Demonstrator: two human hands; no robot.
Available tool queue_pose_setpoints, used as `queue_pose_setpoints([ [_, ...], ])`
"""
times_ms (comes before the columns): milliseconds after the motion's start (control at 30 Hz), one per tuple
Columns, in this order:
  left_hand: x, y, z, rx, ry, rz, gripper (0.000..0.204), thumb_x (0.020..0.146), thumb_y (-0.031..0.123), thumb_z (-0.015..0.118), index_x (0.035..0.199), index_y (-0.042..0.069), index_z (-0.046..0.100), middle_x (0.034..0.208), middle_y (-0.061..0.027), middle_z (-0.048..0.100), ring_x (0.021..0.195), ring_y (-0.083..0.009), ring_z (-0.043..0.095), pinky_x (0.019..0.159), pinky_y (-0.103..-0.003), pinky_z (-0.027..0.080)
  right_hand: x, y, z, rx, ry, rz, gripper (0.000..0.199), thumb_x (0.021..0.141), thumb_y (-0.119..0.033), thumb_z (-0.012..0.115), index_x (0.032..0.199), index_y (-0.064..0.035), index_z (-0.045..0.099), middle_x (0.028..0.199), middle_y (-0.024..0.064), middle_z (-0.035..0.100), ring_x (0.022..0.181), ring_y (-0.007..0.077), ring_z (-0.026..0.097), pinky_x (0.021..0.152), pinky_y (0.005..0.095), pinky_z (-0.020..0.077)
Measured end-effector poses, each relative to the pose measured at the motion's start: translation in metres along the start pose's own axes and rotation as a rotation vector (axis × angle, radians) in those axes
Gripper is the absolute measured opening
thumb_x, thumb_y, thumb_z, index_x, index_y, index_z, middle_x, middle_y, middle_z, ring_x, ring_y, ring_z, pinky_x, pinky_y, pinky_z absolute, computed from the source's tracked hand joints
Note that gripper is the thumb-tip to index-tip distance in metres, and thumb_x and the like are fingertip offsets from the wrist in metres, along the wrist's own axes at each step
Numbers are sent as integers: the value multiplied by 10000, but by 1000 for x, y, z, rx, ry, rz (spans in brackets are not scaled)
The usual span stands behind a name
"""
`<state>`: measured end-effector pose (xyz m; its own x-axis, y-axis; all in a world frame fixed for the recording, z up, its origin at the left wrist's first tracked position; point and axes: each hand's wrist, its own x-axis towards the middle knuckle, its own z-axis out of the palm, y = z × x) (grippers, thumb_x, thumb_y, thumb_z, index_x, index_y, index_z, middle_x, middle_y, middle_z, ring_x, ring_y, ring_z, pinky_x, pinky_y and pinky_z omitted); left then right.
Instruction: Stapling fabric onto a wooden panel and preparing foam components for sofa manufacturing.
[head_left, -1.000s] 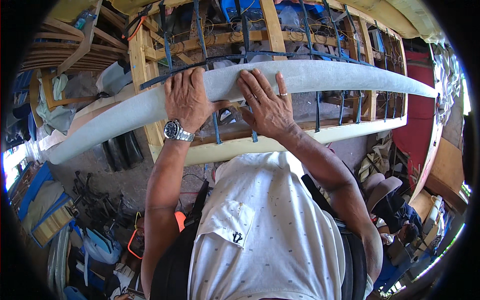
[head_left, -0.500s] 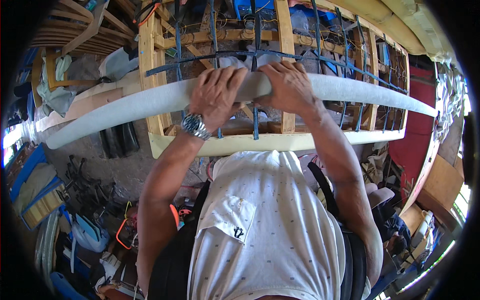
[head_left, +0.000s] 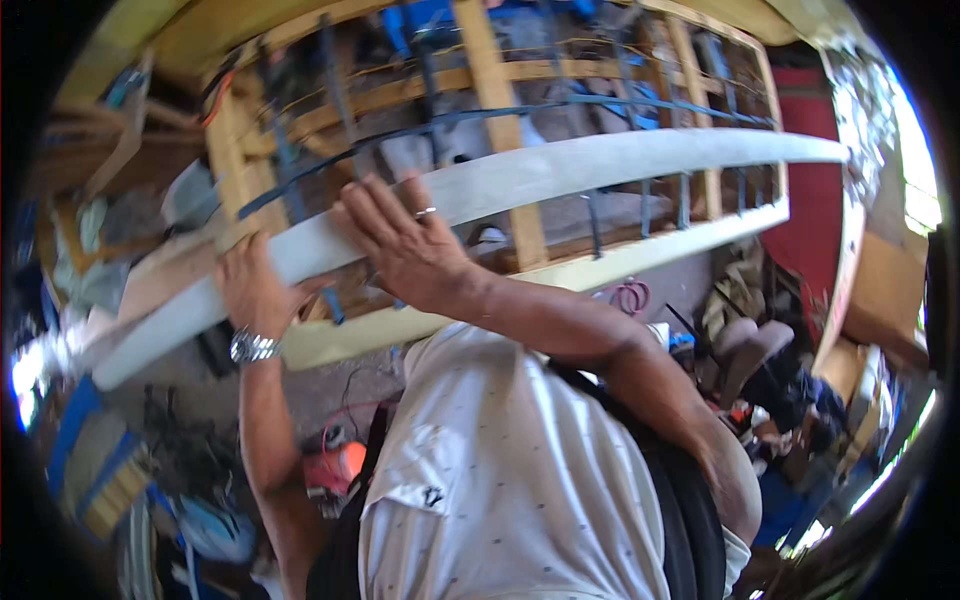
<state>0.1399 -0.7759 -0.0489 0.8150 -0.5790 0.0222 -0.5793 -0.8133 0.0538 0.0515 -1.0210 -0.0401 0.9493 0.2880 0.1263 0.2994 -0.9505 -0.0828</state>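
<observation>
— Right hand (head_left: 405,245) lies flat, fingers spread, on the plank (head_left: 560,170); what about the other?
— Left hand (head_left: 255,290) grips the plank's lower edge, further toward its near end.
— Where does the plank sit?
— Held slanting across the wooden frame (head_left: 495,100), in front of its dark straps (head_left: 590,100).
— Which step, you reckon?
— Positioning it against the frame, I'd say. Next calls for both hands steadying it level before pressing it home.

A long, pale grey plank (head_left: 560,170), thin and gently bowed, is held tilted across the wooden frame (head_left: 500,110), its left end lower, its tapered right end raised near the frame's right edge.
</observation>
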Motion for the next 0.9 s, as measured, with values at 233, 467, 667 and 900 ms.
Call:
queue_pose_setpoints([
  [233, 22, 1, 2, -139, 187, 37, 1098, 487, 781, 798, 1241, 16, 567, 1201, -173, 626, 1146, -373, 551, 998, -536, 412, -55, 135, -25, 194, -131, 272, 963, 736, -344, 840, 1510, -9, 376, 1476, 185, 485, 1377, 349, 440, 1174, 526, 278],
  [467, -37, 93, 53, -229, 268, 158, 847, 865, 657, 651, 1446, 60, 502, 1547, -161, 447, 1451, -368, 389, 1157, -571, 290, -41, 138, -34, 110, -83, 269, 1036, 592, -220, 936, 1479, -74, 422, 1373, 162, 549, 1313, 347, 492, 1174, 525, 275],
  [667, -11, 53, 29, -109, 136, -128, 836, 898, 695, 535, 1463, 79, 491, 1521, -118, 477, 1433, -361, 404, 1145, -601, 279, -59, 136, -19, 98, -32, 252, 960, 602, -216, 933, 1426, -79, 459, 1350, 161, 555, 1302, 355, 503, 1176, 541, 270],
  [900, -52, -141, 19, 13, 349, -350, 589, 978, 391, 531, 1481, 102, 429, 1480, -177, 466, 1404, -411, 405, 1132, -652, 270, -43, 134, -9, 54, -9, 255, 962, 622, -275, 931, 1432, -72, 453, 1353, 148, 549, 1320, 344, 485, 1175, 546, 267],
])
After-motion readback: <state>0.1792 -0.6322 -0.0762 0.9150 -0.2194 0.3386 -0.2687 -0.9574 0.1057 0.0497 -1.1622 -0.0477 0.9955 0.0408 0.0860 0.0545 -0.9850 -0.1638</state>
